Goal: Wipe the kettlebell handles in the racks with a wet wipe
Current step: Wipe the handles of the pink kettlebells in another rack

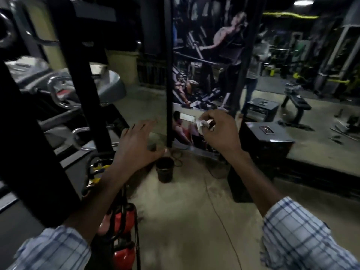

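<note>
wipe (201, 124) crumpled, pinched in right hand (220, 131), in the air right of rack (81, 75). left hand (136, 147) released, fingers spread, near yellow kettlebell (96, 169). red kettlebells (130, 217) low in rack. bucket (165, 170) on floor.

The wet wipe (201, 124) is mostly hidden inside the right hand (220, 131), and the blurred red kettlebells (126, 221) sit partly behind the left forearm (109, 191), cut off below.

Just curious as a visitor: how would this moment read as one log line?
left hand: open, empty | right hand: pinching wet wipe | red kettlebells: untouched
</note>
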Motion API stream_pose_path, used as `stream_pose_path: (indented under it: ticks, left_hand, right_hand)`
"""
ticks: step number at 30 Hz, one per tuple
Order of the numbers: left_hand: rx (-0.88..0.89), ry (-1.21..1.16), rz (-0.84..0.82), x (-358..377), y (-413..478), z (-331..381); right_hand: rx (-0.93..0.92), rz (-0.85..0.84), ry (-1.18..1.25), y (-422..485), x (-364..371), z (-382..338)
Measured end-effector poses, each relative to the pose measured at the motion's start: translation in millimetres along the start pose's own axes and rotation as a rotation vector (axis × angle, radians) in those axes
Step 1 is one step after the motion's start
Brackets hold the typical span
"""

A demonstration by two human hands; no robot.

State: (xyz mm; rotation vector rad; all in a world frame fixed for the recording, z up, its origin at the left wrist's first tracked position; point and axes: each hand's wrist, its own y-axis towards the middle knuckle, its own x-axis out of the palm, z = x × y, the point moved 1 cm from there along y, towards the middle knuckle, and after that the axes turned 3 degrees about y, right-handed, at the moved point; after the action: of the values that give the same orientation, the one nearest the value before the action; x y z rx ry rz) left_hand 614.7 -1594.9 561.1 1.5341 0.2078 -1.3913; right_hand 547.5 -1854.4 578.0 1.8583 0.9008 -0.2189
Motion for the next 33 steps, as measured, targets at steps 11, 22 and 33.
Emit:
stream_pose_path:
  ticks: [11, 22, 33]
  left_hand:
    - [-0.367, 0.124, 0.007, 79, 35, -133]
    - [-0.935, 0.171, -0.013, 125, -37, -187]
    - [-1.608, 0.249, 0.148, 210, -110, -126]
  right_hand:
    - [-0.155, -0.315, 0.245, 124, 226, 30]
    - [-0.315, -0.726, 0.602, 120, 406, -9]
    - [-0.454, -1.309, 0.878, 29, 506, -29]
